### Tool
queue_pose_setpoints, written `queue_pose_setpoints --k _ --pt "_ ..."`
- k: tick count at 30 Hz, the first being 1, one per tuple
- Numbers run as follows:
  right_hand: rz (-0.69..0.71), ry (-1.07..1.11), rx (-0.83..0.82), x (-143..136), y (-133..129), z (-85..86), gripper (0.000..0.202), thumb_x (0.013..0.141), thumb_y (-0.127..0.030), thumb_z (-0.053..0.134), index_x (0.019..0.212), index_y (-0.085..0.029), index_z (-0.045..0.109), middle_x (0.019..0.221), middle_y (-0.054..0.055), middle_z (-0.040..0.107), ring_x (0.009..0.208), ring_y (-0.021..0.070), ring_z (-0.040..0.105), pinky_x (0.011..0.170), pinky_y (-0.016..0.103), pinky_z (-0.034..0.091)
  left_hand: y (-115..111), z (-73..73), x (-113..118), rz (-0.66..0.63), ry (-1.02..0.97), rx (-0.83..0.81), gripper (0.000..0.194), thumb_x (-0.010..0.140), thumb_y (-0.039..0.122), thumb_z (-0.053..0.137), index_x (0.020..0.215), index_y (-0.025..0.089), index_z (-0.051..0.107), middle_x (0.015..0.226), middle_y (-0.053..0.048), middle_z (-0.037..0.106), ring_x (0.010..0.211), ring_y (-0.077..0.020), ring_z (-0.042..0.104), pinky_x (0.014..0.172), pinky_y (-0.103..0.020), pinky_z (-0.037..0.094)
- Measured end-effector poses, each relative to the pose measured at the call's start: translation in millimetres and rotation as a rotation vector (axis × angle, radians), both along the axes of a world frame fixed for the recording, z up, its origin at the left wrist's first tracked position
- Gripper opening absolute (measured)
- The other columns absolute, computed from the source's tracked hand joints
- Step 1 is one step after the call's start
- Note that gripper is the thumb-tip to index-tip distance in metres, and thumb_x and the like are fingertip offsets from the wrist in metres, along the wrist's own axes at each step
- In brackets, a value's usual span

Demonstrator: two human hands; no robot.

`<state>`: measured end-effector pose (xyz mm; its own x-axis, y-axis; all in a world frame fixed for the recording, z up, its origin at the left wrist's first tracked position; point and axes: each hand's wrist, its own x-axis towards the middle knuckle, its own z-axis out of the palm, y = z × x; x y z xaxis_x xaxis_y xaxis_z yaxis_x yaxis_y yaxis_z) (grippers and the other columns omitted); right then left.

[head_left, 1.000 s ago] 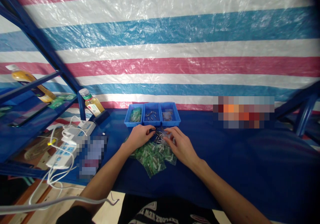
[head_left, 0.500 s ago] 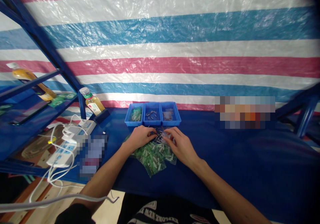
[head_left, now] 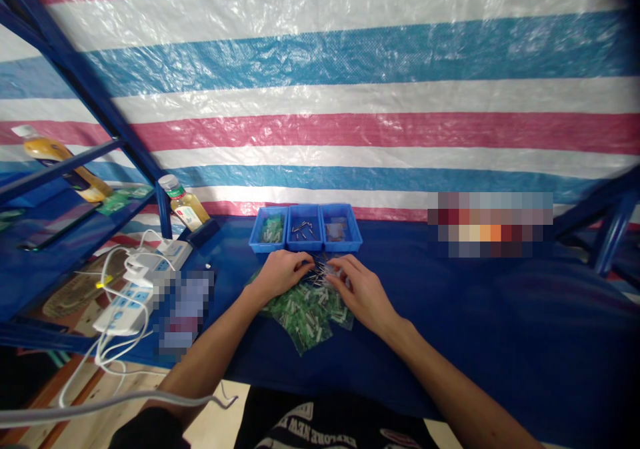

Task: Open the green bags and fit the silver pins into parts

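My left hand (head_left: 284,274) is closed in a pinch at the left side of a loose pile of thin metal pins (head_left: 318,275); what its fingertips hold is too small to make out. Across the pile, my right hand (head_left: 361,294) has thumb and fingers closed around a small clear plastic bag (head_left: 332,273). Below both hands lies a heap of green-tinted clear bags (head_left: 305,315) with white and metal pieces inside. Just beyond the hands stand three joined blue bins: the left bin (head_left: 255,241) has green bags, the middle bin (head_left: 305,243) several pins, the right bin (head_left: 355,239) small clear bags.
On the blue table (head_left: 450,329), a power strip (head_left: 120,312) with tangled white cables and a blurred-out phone (head_left: 187,309) lie at left. A drink bottle (head_left: 187,205) stands behind them by the blue frame (head_left: 145,162). A pixelated object (head_left: 490,225) is at back right.
My left fingertips have shifted very slightly over the pins. My right hand, the bags and the bins look the same as before.
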<state>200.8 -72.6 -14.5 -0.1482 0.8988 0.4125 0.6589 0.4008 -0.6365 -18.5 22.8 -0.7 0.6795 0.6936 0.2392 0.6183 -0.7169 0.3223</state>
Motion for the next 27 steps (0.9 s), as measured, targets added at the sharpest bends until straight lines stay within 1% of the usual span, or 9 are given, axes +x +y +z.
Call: queue_pose_setpoints --k 3,6,8,11,13,16,19,24,27 --pt "0.001 -0.011 0.006 0 0 0.7 0.020 0.102 -0.031 0.056 0.120 -0.024 0.062 0.107 0.005 0.067 0.076 0.0178 0.066 0.072 0.030 0.054 -1 0.2 1 -0.048 -0.142 0.021 0.019 0.101 0.033 0.059 0.102 0.020 0.074 0.076 0.000 0.072 0.062 -0.0114 0.060 0.063 -0.023 0.042" --pt "0.005 -0.031 0.007 0 1 -0.1 0.021 0.102 -0.032 0.056 0.120 -0.023 0.062 0.105 0.005 0.067 0.079 0.0187 0.066 0.075 0.031 0.054 -4 6.0 3 -0.170 -0.299 0.089 0.021 0.102 0.032 0.058 0.101 0.017 0.072 0.091 -0.006 0.074 0.078 -0.0147 0.064 0.076 -0.026 0.049" --pt "0.012 -0.047 0.005 1 1 -0.8 0.020 0.103 -0.032 0.056 0.120 -0.023 0.062 0.099 0.005 0.067 0.080 0.0198 0.066 0.076 0.032 0.053 -6 11.4 5 -0.253 -0.340 0.130 0.019 0.102 0.029 0.058 0.100 0.016 0.071 0.096 -0.009 0.074 0.090 -0.0182 0.064 0.087 -0.032 0.050" --pt "0.028 -0.058 0.002 1 0 -0.6 0.017 0.104 -0.031 0.054 0.116 -0.024 0.063 0.093 0.004 0.067 0.080 0.0204 0.066 0.076 0.032 0.052 -10 15.1 8 -0.297 -0.336 0.117 0.018 0.103 0.027 0.056 0.100 0.016 0.069 0.103 -0.011 0.072 0.103 -0.0210 0.062 0.097 -0.035 0.048" --pt "0.037 -0.058 -0.005 0 0 0.4 0.016 0.104 -0.031 0.053 0.114 -0.024 0.063 0.093 0.004 0.067 0.081 0.0204 0.066 0.076 0.031 0.051 -11 12.4 8 -0.324 -0.305 0.060 0.021 0.105 0.027 0.051 0.102 0.016 0.068 0.102 -0.009 0.072 0.100 -0.0191 0.064 0.094 -0.031 0.049" --pt "0.048 -0.063 -0.022 0 -1 1.3 0.015 0.105 -0.031 0.052 0.109 -0.024 0.065 0.094 0.004 0.068 0.082 0.0203 0.067 0.078 0.031 0.051 -12 3.2 8 -0.358 -0.233 -0.009 0.024 0.107 0.028 0.046 0.105 0.017 0.067 0.099 -0.006 0.073 0.088 -0.0144 0.067 0.082 -0.024 0.049" --pt "0.058 -0.061 -0.026 0 -1 -0.2 0.015 0.105 -0.029 0.052 0.109 -0.025 0.066 0.096 0.004 0.069 0.085 0.0204 0.068 0.080 0.031 0.051 -12 -3.8 9 -0.327 -0.234 -0.032 0.023 0.107 0.030 0.048 0.108 0.017 0.067 0.098 -0.005 0.074 0.084 -0.0126 0.069 0.077 -0.021 0.049" --pt "0.092 -0.042 -0.008 0 -1 -3.4 0.020 0.107 -0.026 0.046 0.118 -0.024 0.063 0.104 0.006 0.071 0.093 0.0215 0.070 0.083 0.032 0.052 -11 -4.0 9 -0.264 -0.291 -0.033 0.023 0.102 0.038 0.058 0.104 0.016 0.065 0.089 -0.003 0.072 0.075 -0.0109 0.067 0.069 -0.019 0.047" --pt "0.107 -0.029 -0.009 -1 -2 -3.0 0.020 0.108 -0.029 0.046 0.115 -0.024 0.064 0.103 0.006 0.071 0.092 0.0214 0.070 0.083 0.031 0.052 -11 -4.3 9 -0.282 -0.305 -0.020 0.024 0.101 0.039 0.059 0.102 0.016 0.065 0.084 -0.002 0.072 0.072 -0.0104 0.067 0.068 -0.019 0.046"
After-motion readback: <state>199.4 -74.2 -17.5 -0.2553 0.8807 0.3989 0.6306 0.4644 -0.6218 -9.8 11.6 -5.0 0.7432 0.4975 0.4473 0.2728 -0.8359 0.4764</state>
